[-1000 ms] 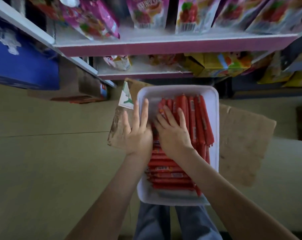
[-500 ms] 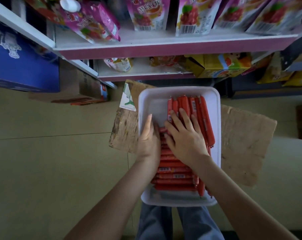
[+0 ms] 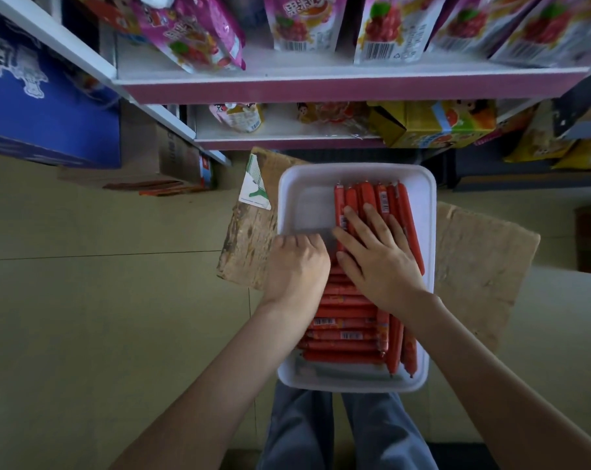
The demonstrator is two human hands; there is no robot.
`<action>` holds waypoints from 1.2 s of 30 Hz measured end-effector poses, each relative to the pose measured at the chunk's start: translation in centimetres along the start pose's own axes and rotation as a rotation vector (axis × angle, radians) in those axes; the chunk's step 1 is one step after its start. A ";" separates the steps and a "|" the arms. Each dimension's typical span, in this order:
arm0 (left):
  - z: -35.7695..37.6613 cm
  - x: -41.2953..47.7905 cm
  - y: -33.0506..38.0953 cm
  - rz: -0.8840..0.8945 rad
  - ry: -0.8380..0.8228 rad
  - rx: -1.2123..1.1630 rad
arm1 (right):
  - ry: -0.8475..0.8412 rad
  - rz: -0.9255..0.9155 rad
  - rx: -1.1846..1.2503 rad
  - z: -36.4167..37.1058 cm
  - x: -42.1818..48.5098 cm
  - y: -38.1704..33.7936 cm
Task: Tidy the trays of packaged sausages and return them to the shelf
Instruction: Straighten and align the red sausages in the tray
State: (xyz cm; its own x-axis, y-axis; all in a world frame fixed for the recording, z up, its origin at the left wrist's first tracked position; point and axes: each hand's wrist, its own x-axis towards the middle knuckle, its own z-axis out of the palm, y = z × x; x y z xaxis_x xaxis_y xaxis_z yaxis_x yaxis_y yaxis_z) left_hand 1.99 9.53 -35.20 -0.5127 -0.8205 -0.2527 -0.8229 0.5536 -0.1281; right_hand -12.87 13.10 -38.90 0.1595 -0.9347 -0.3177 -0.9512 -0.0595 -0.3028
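Left hand (image 3: 295, 266) has curled at the tray's (image 3: 355, 169) left rim, grip unclear; right hand (image 3: 378, 262) lies flat on sausages (image 3: 343, 334); tray's upper-left corner bare.

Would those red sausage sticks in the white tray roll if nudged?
Likely: the sausages are round, slim and glossy-wrapped, so loose ones may roll or slide. Packed side by side under the flat right hand, they probably hold each other. The rimmed white tray should catch strays.
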 end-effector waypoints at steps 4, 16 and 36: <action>-0.4 -1.4 -0.3 0.045 -0.079 -0.024 | -0.042 0.017 0.025 0.0 0.3 -0.4; 1.7 3.4 0.1 0.006 -0.624 -0.447 | -0.039 0.006 -0.026 0.1 -0.1 0.2; -15.8 -4.2 -9.3 -0.243 -0.120 -0.880 | 0.043 0.229 0.956 -18.2 -1.2 -6.1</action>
State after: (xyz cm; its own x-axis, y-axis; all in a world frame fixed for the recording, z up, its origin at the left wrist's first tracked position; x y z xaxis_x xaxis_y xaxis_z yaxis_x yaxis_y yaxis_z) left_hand 7.94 5.55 -17.82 -0.3125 -0.8527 -0.4186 -0.8196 0.0193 0.5726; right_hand -12.02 8.20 -20.34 -0.0295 -0.9015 -0.4319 -0.3406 0.4153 -0.8435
